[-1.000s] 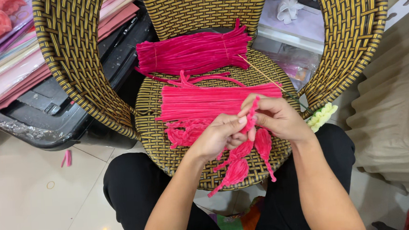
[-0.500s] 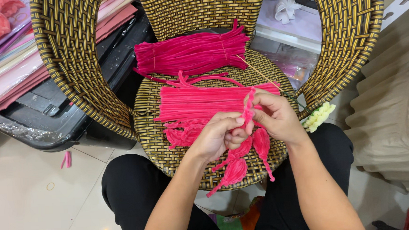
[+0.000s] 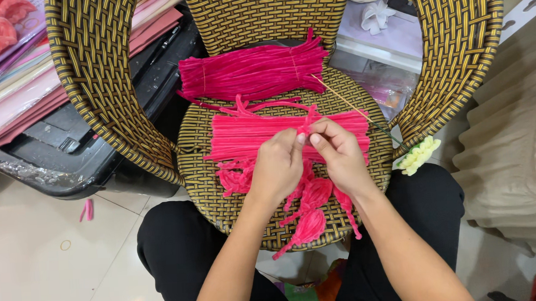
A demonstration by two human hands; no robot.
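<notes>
Woven wicker chair seat (image 3: 209,190), yellow and dark brown, carries everything. Beyond the hands, at the chair back: a bundle of pink pipe cleaners (image 3: 251,72). Directly under and just past the left hand (image 3: 278,168) and right hand (image 3: 341,156): a flat row of pink pipe cleaners (image 3: 243,136). Near edge, below the hands: twisted pink pieces (image 3: 311,218), tails hanging over the rim. A thin stick (image 3: 345,100) lies beyond the right hand.

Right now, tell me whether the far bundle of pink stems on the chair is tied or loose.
Tied, it seems. The far bundle stays tight and parallel, with thin bands crossing it near both ends.
</notes>
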